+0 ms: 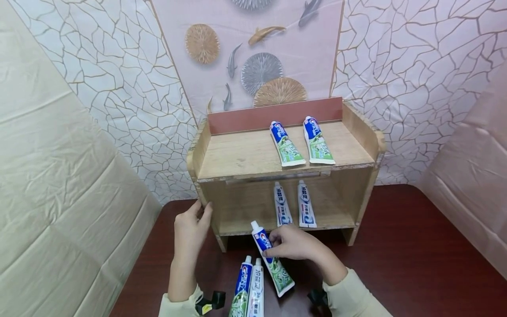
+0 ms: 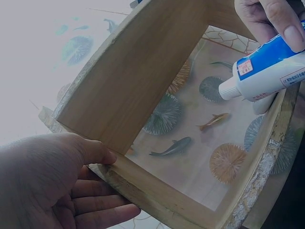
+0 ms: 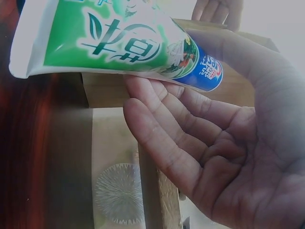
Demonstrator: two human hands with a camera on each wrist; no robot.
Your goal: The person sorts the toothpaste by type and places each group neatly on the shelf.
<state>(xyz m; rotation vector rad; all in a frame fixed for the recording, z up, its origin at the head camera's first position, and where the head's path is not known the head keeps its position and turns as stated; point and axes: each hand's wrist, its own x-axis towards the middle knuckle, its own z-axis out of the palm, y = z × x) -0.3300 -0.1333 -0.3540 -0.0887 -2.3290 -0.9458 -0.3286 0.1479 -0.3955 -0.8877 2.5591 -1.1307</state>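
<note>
My right hand [image 1: 297, 243] pinches a blue, white and green toothpaste tube [image 1: 279, 274] in front of the lower shelf, its white cap pointing up and away. In the right wrist view the tube's green end [image 3: 71, 40] reaches out past the fingers. At the left side of a two-tier wooden shelf [image 1: 237, 154], my left hand [image 1: 191, 231] grips the panel's front edge, thumb on the inner side and fingers outside, as the left wrist view shows. Below the right hand lie another blue-green tube [image 1: 240, 288] and a white tube [image 1: 256, 290], side by side on the table.
Two blue-green toothpaste tubes [image 1: 286, 147] lie on the upper tier. Two white toothpaste tubes [image 1: 306, 207] lie on the lower tier, the left one partly behind my right hand. The dark red table [image 1: 416, 255] extends to both sides, with patterned cloth [image 1: 428, 88] behind.
</note>
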